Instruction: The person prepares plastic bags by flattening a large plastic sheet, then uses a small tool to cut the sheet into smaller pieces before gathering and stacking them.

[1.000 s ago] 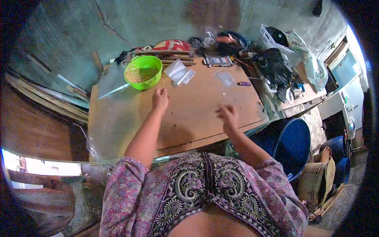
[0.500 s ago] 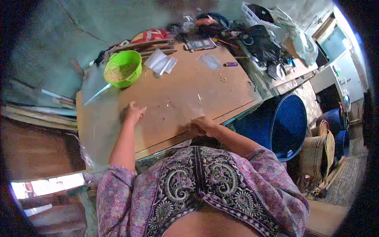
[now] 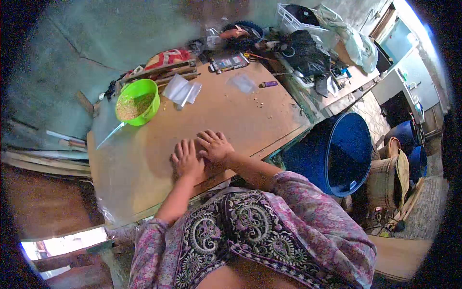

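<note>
My left hand (image 3: 187, 160) and my right hand (image 3: 215, 148) lie side by side on the wooden tabletop (image 3: 144, 188), palms down and close to its near edge. The fingers of both are stretched out and slightly apart. Whatever may be under the palms is hidden. Farther left stands a bright green bowl (image 3: 151, 109) with pale yellowish grains (image 3: 128, 109) in it. Crumpled clear plastic bags (image 3: 182, 91) lie just right of the bowl, and a flat clear bag (image 3: 243, 83) rests farther right beside a small purple lighter (image 3: 268, 84).
Loose grains (image 3: 257, 102) are scattered on the table's right part. A large blue barrel (image 3: 332, 159) stands off the right edge, with a woven basket (image 3: 382, 182) beyond it. Black plastic bags (image 3: 308, 53) and clutter line the back right. A pale pointed strip (image 3: 110, 135) sticks out near the bowl.
My left hand has moved right and flattened out; my right hand has moved left and forward, its fingers now extended. Small bits on the middle of the table no longer show. The view has shifted slightly.
</note>
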Action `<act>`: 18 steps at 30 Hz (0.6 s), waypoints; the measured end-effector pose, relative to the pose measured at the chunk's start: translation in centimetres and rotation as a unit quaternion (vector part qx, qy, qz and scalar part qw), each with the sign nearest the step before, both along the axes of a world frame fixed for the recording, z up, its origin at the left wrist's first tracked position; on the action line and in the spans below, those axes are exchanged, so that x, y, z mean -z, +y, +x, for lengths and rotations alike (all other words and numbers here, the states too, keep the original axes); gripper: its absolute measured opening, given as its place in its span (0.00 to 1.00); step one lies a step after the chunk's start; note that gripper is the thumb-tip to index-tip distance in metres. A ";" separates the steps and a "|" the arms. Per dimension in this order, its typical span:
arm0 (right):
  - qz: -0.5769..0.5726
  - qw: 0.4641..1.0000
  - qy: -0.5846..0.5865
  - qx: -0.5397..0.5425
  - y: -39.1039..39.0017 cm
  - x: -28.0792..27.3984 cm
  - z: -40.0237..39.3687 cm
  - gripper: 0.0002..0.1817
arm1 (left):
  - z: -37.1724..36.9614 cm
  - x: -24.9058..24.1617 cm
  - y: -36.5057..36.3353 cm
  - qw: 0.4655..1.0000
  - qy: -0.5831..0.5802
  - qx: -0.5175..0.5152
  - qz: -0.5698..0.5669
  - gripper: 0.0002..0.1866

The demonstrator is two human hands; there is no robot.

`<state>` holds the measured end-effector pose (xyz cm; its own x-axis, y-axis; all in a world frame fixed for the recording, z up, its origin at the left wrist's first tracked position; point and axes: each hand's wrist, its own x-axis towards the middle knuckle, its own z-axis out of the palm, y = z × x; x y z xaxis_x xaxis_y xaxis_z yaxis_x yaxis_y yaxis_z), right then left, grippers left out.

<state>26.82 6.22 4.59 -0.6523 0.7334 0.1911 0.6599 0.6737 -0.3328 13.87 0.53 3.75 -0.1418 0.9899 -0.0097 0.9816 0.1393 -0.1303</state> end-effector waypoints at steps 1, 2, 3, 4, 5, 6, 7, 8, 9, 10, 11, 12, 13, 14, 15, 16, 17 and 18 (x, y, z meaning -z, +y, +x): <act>0.005 1.000 0.000 -0.010 0.3 -0.5 1.2 0.26 | -0.8 -0.4 0.0 0.999 -0.049 0.015 0.015 0.31; 0.005 1.000 -0.002 -0.009 1.0 -0.5 2.0 0.26 | -1.6 -0.6 0.0 0.994 -0.098 0.029 0.029 0.32; 0.003 1.000 -0.019 0.008 1.8 -0.6 2.7 0.27 | -2.1 -0.9 0.0 0.995 -0.096 0.026 0.032 0.33; 0.001 0.999 -0.036 0.025 2.4 -0.5 3.3 0.28 | -2.2 -1.2 -0.2 0.994 -0.098 0.026 0.031 0.33; 0.027 0.998 -0.032 0.046 3.0 -0.2 4.0 0.29 | -2.0 -1.6 -0.2 0.995 -0.087 0.015 0.037 0.33; 0.027 0.998 -0.034 0.047 3.5 0.0 4.8 0.29 | -1.9 -1.7 -0.3 0.996 -0.077 0.005 0.043 0.32; 0.015 0.997 -0.050 0.056 4.1 0.2 5.5 0.30 | -2.1 -1.0 -0.3 0.997 -0.074 -0.014 0.032 0.33; 0.005 0.996 -0.066 0.064 4.6 0.0 6.2 0.32 | -2.1 -1.0 -0.3 0.996 -0.077 -0.013 0.033 0.33; -0.012 0.994 -0.082 0.064 5.2 -0.2 6.8 0.32 | -2.0 -1.1 -0.4 0.996 -0.077 -0.025 0.028 0.33; -0.009 0.995 -0.081 0.064 5.8 0.1 7.2 0.32 | -2.1 -1.2 -0.4 0.996 -0.077 -0.037 0.022 0.33; 0.000 0.995 -0.080 0.064 6.4 0.3 7.6 0.33 | -2.1 -1.2 -0.3 0.996 -0.079 -0.035 0.021 0.34; 0.008 0.995 -0.078 0.062 7.1 0.6 7.7 0.33 | -2.1 -1.2 -0.2 0.996 -0.078 -0.037 0.024 0.34; 0.008 0.995 -0.078 0.060 7.5 1.1 7.7 0.33 | -2.1 -1.1 -0.3 0.996 -0.078 -0.037 0.025 0.33; 0.017 0.995 -0.079 0.062 7.8 1.2 7.7 0.32 | -2.0 -1.1 -0.3 0.996 -0.079 -0.037 0.025 0.33; 0.027 0.994 -0.080 0.064 8.2 1.3 7.6 0.31 | -2.0 -1.0 -0.1 0.996 -0.079 -0.039 0.025 0.33; 0.028 0.995 -0.080 0.060 8.7 1.4 7.6 0.31 | -2.0 -1.0 0.0 0.995 -0.080 -0.044 0.029 0.33; 0.012 0.996 -0.077 0.053 9.1 1.4 7.5 0.31 | -2.0 -0.9 0.2 0.995 -0.081 -0.048 0.033 0.33; -0.005 0.996 -0.075 0.046 9.5 1.4 7.4 0.31 | -2.0 -0.9 0.3 0.995 -0.081 -0.051 0.034 0.33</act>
